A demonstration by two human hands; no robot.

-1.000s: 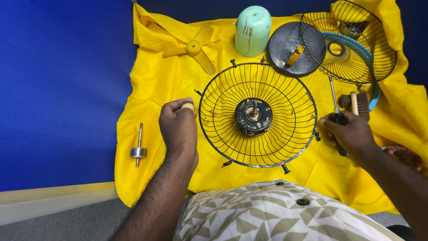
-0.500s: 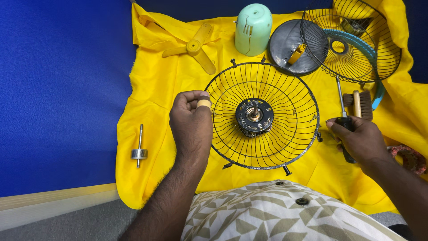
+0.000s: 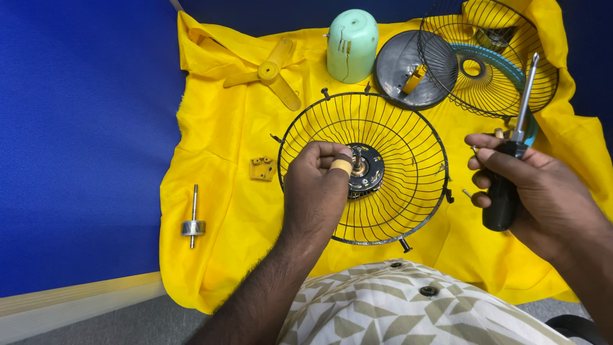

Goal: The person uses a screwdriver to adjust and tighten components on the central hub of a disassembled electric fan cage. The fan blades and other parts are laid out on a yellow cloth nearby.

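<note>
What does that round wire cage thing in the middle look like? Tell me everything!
The wire cage is a round fan guard of thin dark metal wires fanning out from a black hub with a short shaft. It lies flat on the yellow cloth, open side up, small clips around its rim. The left hand rests over it, fingertips at the hub.

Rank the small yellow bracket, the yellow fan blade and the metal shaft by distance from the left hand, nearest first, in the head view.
From the left hand:
1. Small yellow bracket, just to its left.
2. Metal shaft, far left on the cloth's edge.
3. Yellow fan blade, up at the cloth's top.
</note>
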